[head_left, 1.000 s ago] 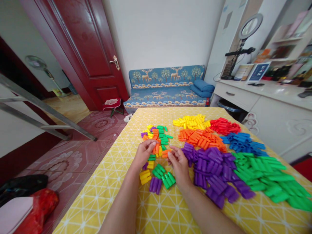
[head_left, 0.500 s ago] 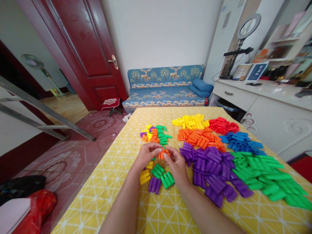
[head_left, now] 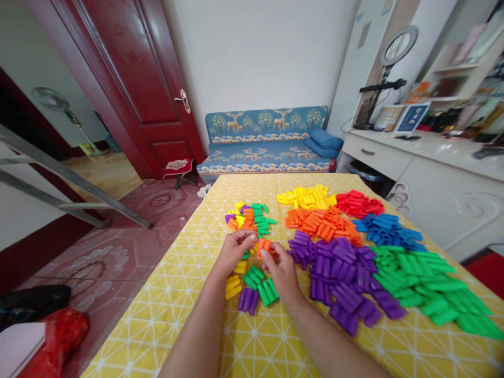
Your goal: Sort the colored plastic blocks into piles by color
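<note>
Glossy orange plastic block (head_left: 264,245) pinched by right hand (head_left: 280,268); left hand (head_left: 235,248) curled, grip unclear. At 3 o'clock, purple tubular pile (head_left: 342,268)

- Home, a living room.
- Blue patterned sofa bed (head_left: 268,142) against the far wall, dark red panel door (head_left: 145,89) beside it.
- Tiled floor (head_left: 118,257), small stool (head_left: 179,167), standing fan (head_left: 51,100) past the doorway.
- Table (head_left: 177,294) under a yellow cloth, toy blocks (head_left: 338,257) in colour piles on it.
- White cabinet (head_left: 433,178) off the table's right edge, with a ring light (head_left: 399,44) and household clutter on top.
</note>
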Motion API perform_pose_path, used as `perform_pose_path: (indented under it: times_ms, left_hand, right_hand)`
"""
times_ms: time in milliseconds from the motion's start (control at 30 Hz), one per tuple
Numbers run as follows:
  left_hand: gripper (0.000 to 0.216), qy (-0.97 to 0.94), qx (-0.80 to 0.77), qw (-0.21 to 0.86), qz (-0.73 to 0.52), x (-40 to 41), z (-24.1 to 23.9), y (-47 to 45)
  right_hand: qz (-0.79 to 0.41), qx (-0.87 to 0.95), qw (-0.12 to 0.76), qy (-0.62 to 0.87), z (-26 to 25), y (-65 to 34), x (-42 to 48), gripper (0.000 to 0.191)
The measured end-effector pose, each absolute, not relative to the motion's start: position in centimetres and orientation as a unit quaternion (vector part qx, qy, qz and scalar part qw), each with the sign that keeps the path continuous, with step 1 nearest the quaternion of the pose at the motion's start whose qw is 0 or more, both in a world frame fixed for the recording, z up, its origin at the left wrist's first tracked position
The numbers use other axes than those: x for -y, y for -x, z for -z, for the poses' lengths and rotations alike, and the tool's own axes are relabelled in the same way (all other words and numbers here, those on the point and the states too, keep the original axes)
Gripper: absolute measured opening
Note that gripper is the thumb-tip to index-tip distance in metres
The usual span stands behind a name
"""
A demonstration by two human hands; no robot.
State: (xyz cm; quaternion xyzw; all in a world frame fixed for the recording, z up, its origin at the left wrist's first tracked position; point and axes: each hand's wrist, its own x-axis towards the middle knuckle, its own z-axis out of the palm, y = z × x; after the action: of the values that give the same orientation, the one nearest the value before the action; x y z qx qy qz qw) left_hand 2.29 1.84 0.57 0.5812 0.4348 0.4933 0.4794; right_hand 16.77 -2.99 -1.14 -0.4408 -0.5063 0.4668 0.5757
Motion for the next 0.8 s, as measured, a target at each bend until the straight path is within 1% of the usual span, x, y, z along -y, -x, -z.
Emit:
perform_pose_path:
  times_ms: [133,200,267,300,333,400,467,533,600,667,800]
  left_hand:
    - [0.035,-0.568,-0.446,0.479,-0.498,-2.0,-0.2,-2.2]
    - [0.036,-0.565,-0.451,0.481,-0.496,-2.1,0.0,-2.1]
    - [0.037,-0.567,-0.45,0.483,-0.492,-2.2,0.2,-2.0]
    - [0.036,-0.569,-0.448,0.483,-0.491,-2.3,0.4,-2.0]
    - [0.036,-0.571,-0.446,0.483,-0.492,-2.4,0.5,-2.0]
    - [0.035,-0.576,-0.443,0.48,-0.492,-2.5,0.8,-2.0]
    - [0.034,-0.578,-0.446,0.477,-0.489,-2.6,0.8,-1.9]
    - [0.035,-0.576,-0.451,0.478,-0.486,-2.6,0.8,-2.0]
    - [0.036,-0.571,-0.456,0.48,-0.486,-2.5,0.6,-2.0]
    - [0.037,-0.565,-0.457,0.482,-0.488,-2.4,0.5,-2.0]
    - [0.038,-0.56,-0.459,0.484,-0.491,-2.4,0.3,-2.1]
  right_hand:
    - [-0.447,0.515,0.577,0.449,0.4,-17.7,3.0,0.027]
    - [-0.405,0.526,0.588,0.462,-0.6,-19.4,2.1,0.029]
    - [-0.313,0.553,0.59,0.498,-2.1,-22.2,0.2,0.03]
    - [-0.243,0.571,0.583,0.524,-2.9,-23.9,-1.0,0.03]
    - [-0.17,0.596,0.557,0.553,-3.7,-25.6,-2.3,0.029]
    - [-0.04,0.668,0.44,0.599,-5.3,-28.9,-5.0,0.026]
    - [0.056,0.724,0.278,0.629,-6.7,-31.2,-7.2,0.026]
    - [0.116,0.751,0.122,0.638,-7.6,-32.3,-8.8,0.027]
    - [0.149,0.767,0.008,0.625,-8.0,-32.4,-9.7,0.028]
    - [0.162,0.781,-0.051,0.601,-8.2,-31.9,-10.2,0.029]
    - [0.154,0.805,-0.079,0.568,-8.1,-30.9,-10.9,0.029]
